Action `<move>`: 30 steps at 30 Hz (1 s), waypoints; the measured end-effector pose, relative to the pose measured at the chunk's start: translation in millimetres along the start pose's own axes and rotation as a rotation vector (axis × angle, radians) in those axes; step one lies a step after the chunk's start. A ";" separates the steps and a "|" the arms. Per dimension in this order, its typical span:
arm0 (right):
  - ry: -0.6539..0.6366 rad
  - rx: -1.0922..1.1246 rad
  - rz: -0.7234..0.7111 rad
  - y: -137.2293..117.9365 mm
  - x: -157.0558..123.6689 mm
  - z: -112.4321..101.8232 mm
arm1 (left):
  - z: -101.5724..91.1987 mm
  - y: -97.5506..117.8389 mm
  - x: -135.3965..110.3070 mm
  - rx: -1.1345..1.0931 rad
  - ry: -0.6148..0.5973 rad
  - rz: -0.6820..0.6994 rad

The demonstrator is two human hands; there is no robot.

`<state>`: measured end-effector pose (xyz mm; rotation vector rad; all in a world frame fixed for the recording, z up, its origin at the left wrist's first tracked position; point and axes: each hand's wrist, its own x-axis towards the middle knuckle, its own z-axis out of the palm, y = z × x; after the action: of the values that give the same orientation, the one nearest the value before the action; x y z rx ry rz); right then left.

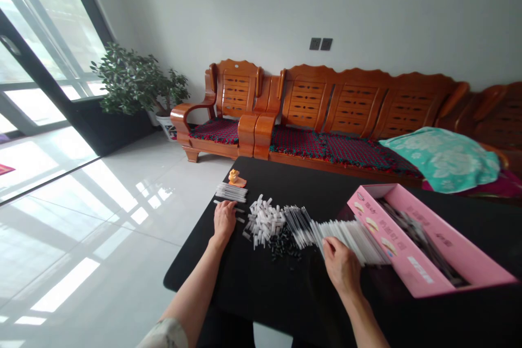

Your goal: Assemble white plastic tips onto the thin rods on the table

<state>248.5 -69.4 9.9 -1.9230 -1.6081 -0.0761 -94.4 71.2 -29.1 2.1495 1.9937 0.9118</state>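
Note:
My left hand (224,219) rests palm down on the black table (265,283), fingers over a few thin white sticks (230,192) near the left edge. My right hand (341,267) lies on a long row of white tubes (350,234), fingers curled at their near ends. Between the hands lie a heap of small white caps (265,220) and a cluster of small black pieces (283,246). Thin clear refills (299,223) fan out beside the caps.
An open pink box (424,269) holding dark sticks stands at the right. A small orange object (235,177) sits at the table's far left. Behind are a wooden sofa (326,114), a teal pillow (442,157), a potted plant (134,81) and glossy tiled floor.

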 end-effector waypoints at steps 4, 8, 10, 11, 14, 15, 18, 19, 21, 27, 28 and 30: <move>-0.020 0.046 -0.007 -10.8 -1.5 1.9 | -0.7 2.4 -5.4 0.009 -0.023 0.017; -0.067 0.162 -0.024 -23.9 -2.6 1.8 | -4.7 8.7 -7.7 -0.023 -0.002 0.040; -0.116 0.251 -0.015 -31.2 -1.2 2.1 | -11.9 18.4 -7.3 -0.078 0.027 0.079; -0.152 0.313 -0.001 -35.3 0.3 2.6 | -17.0 25.8 -7.2 -0.114 0.040 0.112; -0.304 0.557 0.096 -50.8 8.2 5.2 | -34.7 57.4 -10.2 -0.210 0.044 0.257; -0.355 0.647 0.151 -56.9 11.6 6.1 | -40.2 69.5 -12.5 -0.234 0.020 0.323; -0.483 0.907 0.317 -75.0 20.8 8.1 | -51.2 101.9 -21.9 -0.286 -0.045 0.454; -0.518 0.977 0.352 -79.9 22.9 8.4 | -52.8 109.9 -25.0 -0.300 -0.060 0.488; -0.566 1.076 0.383 -87.0 25.0 8.7 | -53.4 120.8 -30.2 -0.320 -0.097 0.539; -0.532 1.177 0.408 -86.4 19.7 11.0 | -48.5 124.0 -37.3 -0.447 0.010 0.457; -0.504 1.192 0.423 -85.2 18.7 11.2 | -47.4 122.9 -37.8 -0.496 0.080 0.353; -0.459 1.224 0.435 -83.8 17.1 11.3 | -44.2 121.7 -38.0 -0.646 0.158 0.091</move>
<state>173.2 -43.6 43.2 -1.2296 -0.9709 1.2868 -6.1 2.2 46.2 1.8403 1.3765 1.5203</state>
